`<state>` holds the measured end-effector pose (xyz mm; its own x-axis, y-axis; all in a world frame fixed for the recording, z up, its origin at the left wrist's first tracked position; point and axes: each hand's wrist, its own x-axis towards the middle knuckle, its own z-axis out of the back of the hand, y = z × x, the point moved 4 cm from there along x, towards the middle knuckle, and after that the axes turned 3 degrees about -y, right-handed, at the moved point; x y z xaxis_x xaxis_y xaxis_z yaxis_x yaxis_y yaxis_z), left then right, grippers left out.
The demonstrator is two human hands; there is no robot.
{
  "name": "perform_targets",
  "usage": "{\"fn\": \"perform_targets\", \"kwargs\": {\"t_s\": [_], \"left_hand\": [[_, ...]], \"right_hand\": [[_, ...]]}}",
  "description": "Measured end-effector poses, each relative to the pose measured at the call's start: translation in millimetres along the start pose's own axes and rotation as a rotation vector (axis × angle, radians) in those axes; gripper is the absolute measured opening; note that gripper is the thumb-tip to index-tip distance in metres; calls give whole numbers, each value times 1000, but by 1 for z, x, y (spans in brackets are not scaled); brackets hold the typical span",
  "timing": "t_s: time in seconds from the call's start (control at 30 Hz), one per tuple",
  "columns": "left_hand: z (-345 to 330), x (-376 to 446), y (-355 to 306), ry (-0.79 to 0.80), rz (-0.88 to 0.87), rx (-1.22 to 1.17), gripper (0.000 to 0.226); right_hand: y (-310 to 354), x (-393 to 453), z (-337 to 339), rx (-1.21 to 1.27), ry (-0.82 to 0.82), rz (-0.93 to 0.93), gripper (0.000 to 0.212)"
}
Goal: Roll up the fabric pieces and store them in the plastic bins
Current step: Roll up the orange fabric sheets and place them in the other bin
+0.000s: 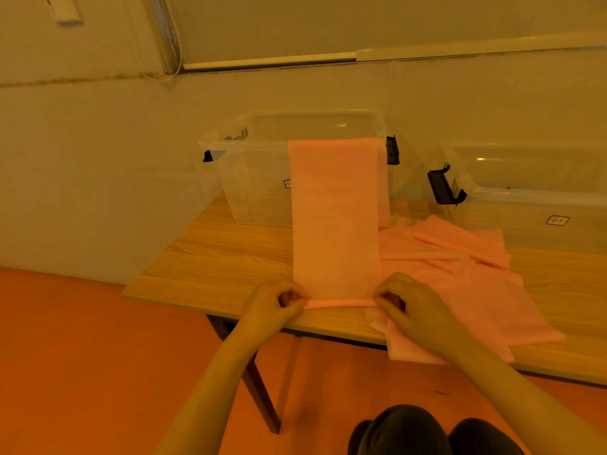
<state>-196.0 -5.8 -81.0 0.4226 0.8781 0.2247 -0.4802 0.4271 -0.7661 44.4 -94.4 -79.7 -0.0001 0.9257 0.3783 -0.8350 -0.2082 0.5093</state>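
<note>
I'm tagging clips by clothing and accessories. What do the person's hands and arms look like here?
Both the left hand and the right hand are bare, with no gloves, rings or watch visible. The forearms show no sleeves anywhere in view.

We see a wooden bench [210,254] on dark legs over an orange floor [82,356]. Behind the bench rises a pale wall [98,165]; above it hangs a window blind [328,24] with a bead cord [179,44]. Warm yellowish light.

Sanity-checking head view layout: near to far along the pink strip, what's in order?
Rolled end of the strip pinched by left hand and right hand → flat strip on table → left clear bin → wall.
</note>
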Motion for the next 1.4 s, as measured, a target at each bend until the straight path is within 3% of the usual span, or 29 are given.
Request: {"fn": "perform_targets", "kwargs": {"t_s": [0.63,1.03,1.23,1.4], "left_hand": [[-1,2,5,37,9,13,9],[1,0,1,57,38,-21,4],[-1,1,3,59,48,-10,3],[-1,2,2,7,0,-5,16]], "right_hand": [[3,-1,2,3,41,-6,6],[0,-1,0,21,81,-45,15],[4,-1,4,48,55,-93,8],[2,0,2,18,68,-42,5]]}}
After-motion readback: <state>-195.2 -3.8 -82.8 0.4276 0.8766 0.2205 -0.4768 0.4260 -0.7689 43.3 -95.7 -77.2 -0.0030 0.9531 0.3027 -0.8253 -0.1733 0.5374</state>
